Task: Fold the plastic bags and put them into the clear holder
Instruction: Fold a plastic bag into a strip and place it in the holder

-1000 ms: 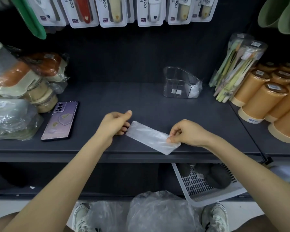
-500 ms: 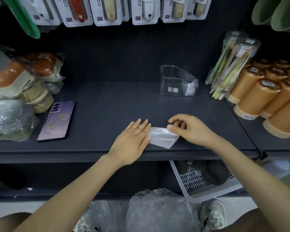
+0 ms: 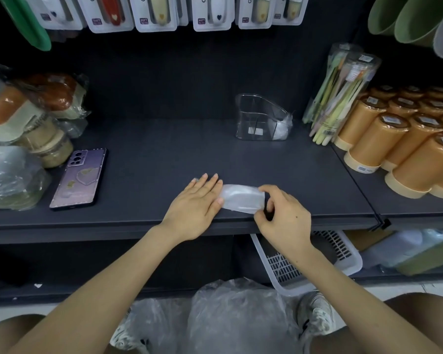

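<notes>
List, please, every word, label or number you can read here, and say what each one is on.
"CO", cut off by the frame's top edge: on the hanging packs.
"SOFT": on the small purple tags of those packs.
Cup labels, the toothbrush pack label and the stickers on the holder: too small or blurred to read.

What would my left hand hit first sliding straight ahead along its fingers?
The left hand crosses bare shelf, then probably meets the clear holder near its left edge; it may miss.
</notes>
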